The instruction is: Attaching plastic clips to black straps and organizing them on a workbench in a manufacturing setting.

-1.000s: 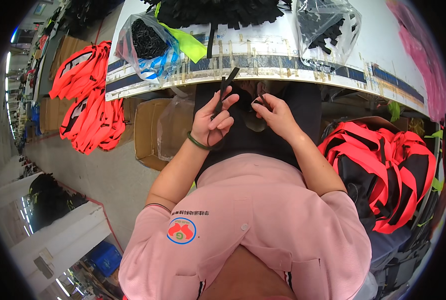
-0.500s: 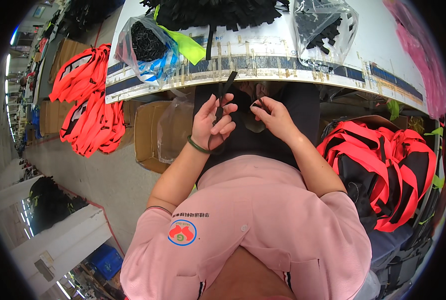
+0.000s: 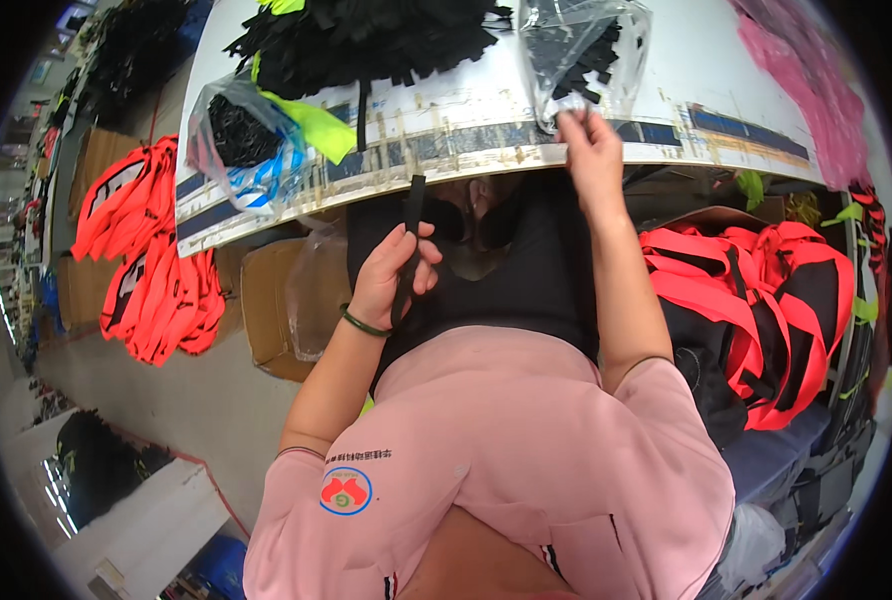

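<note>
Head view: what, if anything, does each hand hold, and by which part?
The left hand holds a black strap partway along its length. Whether the right hand, blurred near the clear bag, holds anything cannot be told.

Right hand (image 3: 594, 160) kinda blurry toward 1:30 o'clock, no clue if it's gripping anything, black strip heap (image 3: 366, 50) cropped near 12, clear bag (image 3: 629, 80) too at 1
</note>
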A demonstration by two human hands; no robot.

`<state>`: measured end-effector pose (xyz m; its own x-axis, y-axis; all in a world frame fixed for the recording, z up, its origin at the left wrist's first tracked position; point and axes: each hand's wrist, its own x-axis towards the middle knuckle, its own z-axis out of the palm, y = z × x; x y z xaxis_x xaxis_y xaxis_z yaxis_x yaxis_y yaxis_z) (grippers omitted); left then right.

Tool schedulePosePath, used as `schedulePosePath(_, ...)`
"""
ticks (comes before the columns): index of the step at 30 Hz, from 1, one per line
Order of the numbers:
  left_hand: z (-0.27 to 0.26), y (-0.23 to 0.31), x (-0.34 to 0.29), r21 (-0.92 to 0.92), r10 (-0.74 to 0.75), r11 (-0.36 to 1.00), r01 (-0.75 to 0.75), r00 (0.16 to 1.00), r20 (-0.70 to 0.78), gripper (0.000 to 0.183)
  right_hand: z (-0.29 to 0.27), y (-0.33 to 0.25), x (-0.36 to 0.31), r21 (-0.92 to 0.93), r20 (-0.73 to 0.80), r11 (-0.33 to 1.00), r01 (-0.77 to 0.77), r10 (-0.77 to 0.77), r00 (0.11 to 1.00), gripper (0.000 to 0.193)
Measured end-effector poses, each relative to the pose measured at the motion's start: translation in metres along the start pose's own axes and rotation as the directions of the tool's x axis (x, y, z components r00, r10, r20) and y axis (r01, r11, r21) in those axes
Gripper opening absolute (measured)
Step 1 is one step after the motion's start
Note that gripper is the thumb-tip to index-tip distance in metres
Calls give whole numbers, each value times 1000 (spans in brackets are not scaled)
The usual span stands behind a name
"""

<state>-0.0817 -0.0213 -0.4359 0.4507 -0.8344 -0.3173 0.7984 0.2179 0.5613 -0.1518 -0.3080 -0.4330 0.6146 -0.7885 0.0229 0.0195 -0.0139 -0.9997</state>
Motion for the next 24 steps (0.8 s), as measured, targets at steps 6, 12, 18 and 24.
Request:
schedulePosePath(6,10,-4,7,184,-7,983,7,1000,0,23,-29,-11,57,-351,-131,930,109,-164,978,32)
schedulePosePath(12,24,-6,17,412,10,911,-15,1000,14,22,28,-30,-19,-285,443,927,-244,354,824,30)
schedulePosePath(18,31,-7,21,458,-42,889,31,999,14,23,53,-15,-51,-48,575,896,-442,387,721,25)
schedulePosePath(24,22,-12,13,477,-139,870,124,990,-4,24,20,-33,6,8,160,1000,-25,23,987,16)
